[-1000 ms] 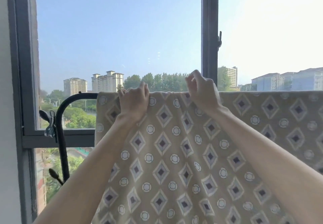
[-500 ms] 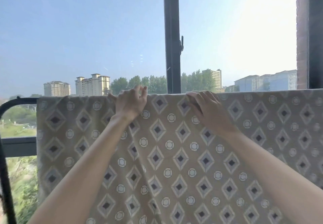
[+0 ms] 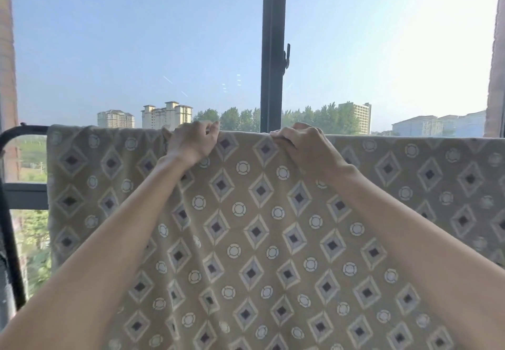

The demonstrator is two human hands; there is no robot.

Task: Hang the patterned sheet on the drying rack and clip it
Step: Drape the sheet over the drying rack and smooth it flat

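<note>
The beige patterned sheet (image 3: 246,229), printed with diamonds and circles, hangs over the top bar of the black drying rack (image 3: 19,133) and fills the lower view. My left hand (image 3: 191,143) grips the sheet's top fold left of centre, fingers curled over the edge. My right hand (image 3: 303,147) pinches the same fold a little to the right. The top bar is hidden under the cloth; only the rack's curved left corner and left upright show. No clip is visible.
Behind the rack is a large window with a dark vertical frame (image 3: 272,49) and a handle (image 3: 286,55). A horizontal frame bar (image 3: 24,195) shows at the left. Buildings and trees lie outside.
The view has swung right along the rack, so the rack's left upright and the clips on it have slid out of sight. My right hand's fingers, straighter half a second ago, have curled onto the fold.
</note>
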